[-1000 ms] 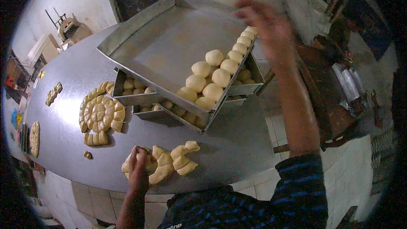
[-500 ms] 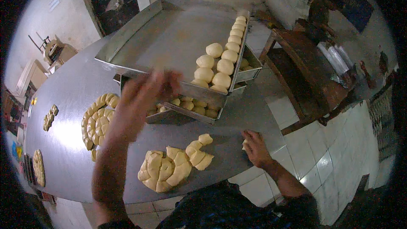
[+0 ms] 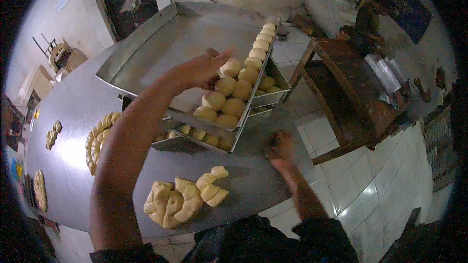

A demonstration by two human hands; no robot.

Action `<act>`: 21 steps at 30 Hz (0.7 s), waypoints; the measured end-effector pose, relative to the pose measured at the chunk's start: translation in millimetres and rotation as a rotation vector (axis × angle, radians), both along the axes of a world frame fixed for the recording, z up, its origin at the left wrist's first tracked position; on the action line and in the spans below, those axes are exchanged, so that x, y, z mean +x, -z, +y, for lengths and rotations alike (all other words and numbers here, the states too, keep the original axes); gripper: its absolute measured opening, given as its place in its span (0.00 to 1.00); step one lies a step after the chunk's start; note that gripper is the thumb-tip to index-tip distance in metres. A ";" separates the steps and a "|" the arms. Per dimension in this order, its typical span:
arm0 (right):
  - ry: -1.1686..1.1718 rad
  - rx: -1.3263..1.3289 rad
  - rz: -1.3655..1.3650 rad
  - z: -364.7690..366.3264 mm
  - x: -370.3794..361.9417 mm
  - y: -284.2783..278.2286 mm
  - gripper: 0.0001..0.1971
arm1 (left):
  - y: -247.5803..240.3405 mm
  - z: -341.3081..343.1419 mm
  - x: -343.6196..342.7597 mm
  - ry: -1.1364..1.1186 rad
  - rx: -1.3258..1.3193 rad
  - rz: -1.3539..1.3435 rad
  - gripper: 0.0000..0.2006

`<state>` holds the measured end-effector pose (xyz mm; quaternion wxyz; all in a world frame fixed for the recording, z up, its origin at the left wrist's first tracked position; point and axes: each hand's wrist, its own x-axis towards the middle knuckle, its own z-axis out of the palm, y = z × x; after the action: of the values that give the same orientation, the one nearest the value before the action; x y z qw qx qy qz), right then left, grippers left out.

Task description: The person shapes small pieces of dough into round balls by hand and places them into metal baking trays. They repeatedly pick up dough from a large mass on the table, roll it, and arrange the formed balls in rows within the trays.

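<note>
My left hand [image 3: 207, 68] reaches over the large metal tray [image 3: 139, 44], beside the dough balls. Its fingers look spread; I see nothing held, though the palm side is hidden. Smooth, pale dough balls [image 3: 242, 89] stand in two rows along the tray's right side, the outer row longer. Lower right, my right hand [image 3: 280, 148] rests on the metal table [image 3: 258, 175] with its fingers curled; what lies under them is hidden now, but a pale piece of dough showed there before. Cut dough pieces [image 3: 175, 202], partly joined, lie in front of me.
Beneath the tray, other trays [image 3: 273, 97] hold more dough balls. Further cut dough [image 3: 100, 141] lies on the left, partly behind my left arm, with a smaller cluster [image 3: 53, 134] and a long strip [image 3: 40, 190] beyond. A wooden stand [image 3: 336, 83] with plastic packs is at the right.
My left hand has moved farther over the tray, to beside the dough balls. My right hand has shifted slightly, its fingers more curled. The whole view has tilted a little.
</note>
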<state>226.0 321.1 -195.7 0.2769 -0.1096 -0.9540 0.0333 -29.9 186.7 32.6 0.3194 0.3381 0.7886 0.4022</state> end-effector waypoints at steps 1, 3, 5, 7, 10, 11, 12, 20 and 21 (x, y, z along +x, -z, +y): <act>0.057 -0.105 -0.029 -16.4 -11.3 14.0 0.14 | -1.3 1.3 1.5 -0.001 -0.021 -0.025 0.37; -0.051 -0.304 -0.099 -31.8 -2.9 24.6 0.13 | -6.8 1.1 -2.4 0.004 -0.057 -0.052 0.36; -0.400 -0.463 -0.195 -29.6 29.9 13.6 0.14 | -11.2 -5.0 -9.1 -0.001 -0.068 -0.072 0.34; -0.218 -0.190 -0.139 11.5 16.3 16.8 0.14 | 0.1 1.4 -55.1 0.115 -0.020 0.208 0.36; 0.092 -0.353 -0.388 21.5 -43.7 -14.9 0.15 | -9.5 31.6 -47.1 0.082 -0.095 0.202 0.35; 0.066 -0.393 -0.410 15.3 -43.9 -14.7 0.16 | -7.9 48.9 -38.2 0.038 -0.142 0.122 0.35; 0.021 -0.433 -0.424 4.4 -45.5 -19.6 0.17 | -5.0 53.2 -32.3 0.076 -0.126 0.123 0.36; 0.001 -0.238 -0.244 29.9 -16.9 9.5 0.18 | -12.7 53.0 -9.1 0.250 -0.340 0.090 0.42; -0.014 -0.258 -0.202 23.8 -20.4 3.4 0.16 | -8.9 49.7 -10.8 0.257 -0.276 0.283 0.41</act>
<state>205.6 344.9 -199.2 0.1631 -0.1404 -0.9655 0.1465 -40.6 236.3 41.6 0.2974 0.4419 0.8235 0.1951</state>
